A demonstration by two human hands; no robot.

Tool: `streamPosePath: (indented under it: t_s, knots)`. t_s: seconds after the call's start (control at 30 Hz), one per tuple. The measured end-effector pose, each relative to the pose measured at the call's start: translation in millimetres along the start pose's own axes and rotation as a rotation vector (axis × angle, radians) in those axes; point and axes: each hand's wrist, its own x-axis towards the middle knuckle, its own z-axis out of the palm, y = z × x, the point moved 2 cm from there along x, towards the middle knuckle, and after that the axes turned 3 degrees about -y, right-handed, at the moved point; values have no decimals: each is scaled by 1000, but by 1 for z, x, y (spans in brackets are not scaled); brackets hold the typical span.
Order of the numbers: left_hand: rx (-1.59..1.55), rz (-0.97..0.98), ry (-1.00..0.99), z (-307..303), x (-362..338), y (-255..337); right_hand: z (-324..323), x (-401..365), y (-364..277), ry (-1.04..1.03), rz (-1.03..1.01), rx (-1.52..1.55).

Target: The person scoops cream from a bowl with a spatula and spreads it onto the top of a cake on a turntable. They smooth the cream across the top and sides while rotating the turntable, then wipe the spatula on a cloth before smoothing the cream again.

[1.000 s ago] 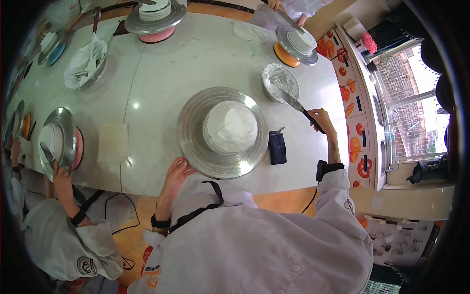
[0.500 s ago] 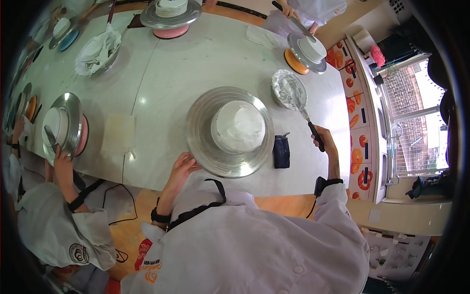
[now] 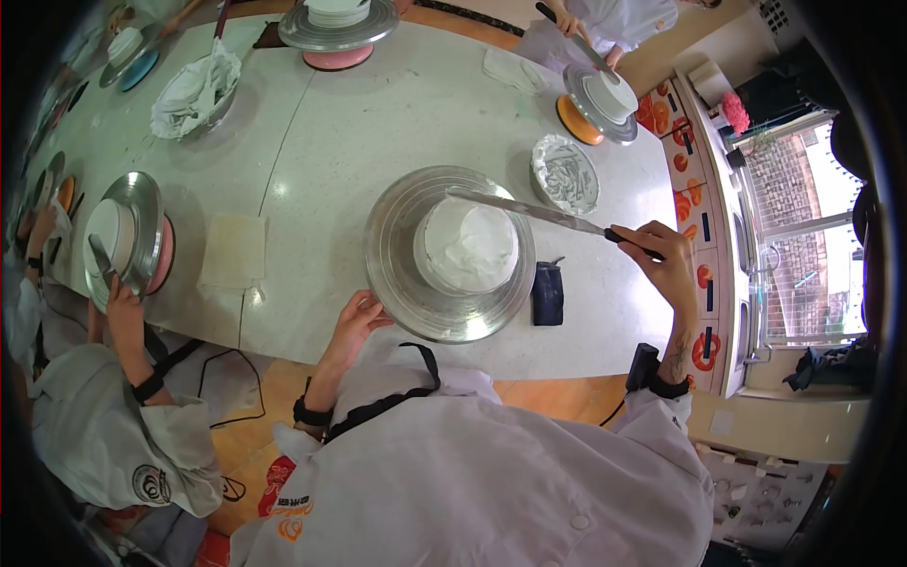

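A round cake with white cream on its top and side sits on a metal cake turntable in front of me. My right hand grips the black handle of a long icing spatula. Its blade reaches left over the far side of the cake top, the tip near the cake's far left edge. My left hand is at the turntable's near left rim, fingers loosely apart and fingertips right at the edge. Behind the spatula stands a bowl with cream smeared inside.
A dark blue pouch-like item lies right of the turntable. Left of it is a pale square sheet. Another cream bowl stands farther back. Nearby people work at other turntables, one with a spatula at the left.
My right hand has brought the spatula out of the cream bowl and swung it left across the cake. Uneven cream now shows on the cake top. My left hand stays at the rim.
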Motion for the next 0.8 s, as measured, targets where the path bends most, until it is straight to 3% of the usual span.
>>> streamPosePath:
  t_s: [0.37, 0.6, 0.73, 0.8]
  knots:
    - [-4, 6, -18, -3, 2, -1, -8, 18, -51, -64, -119, -300]
    - [27, -24, -60, -4, 3, -1, -18, 23, -70, -150, -173, -254]
    - [37, -58, -70, 3, 3, 6, -24, 32, -51, -161, -12, -139]
    - [34, -67, -72, 3, 3, 8, -19, 34, -35, -158, 161, -95]
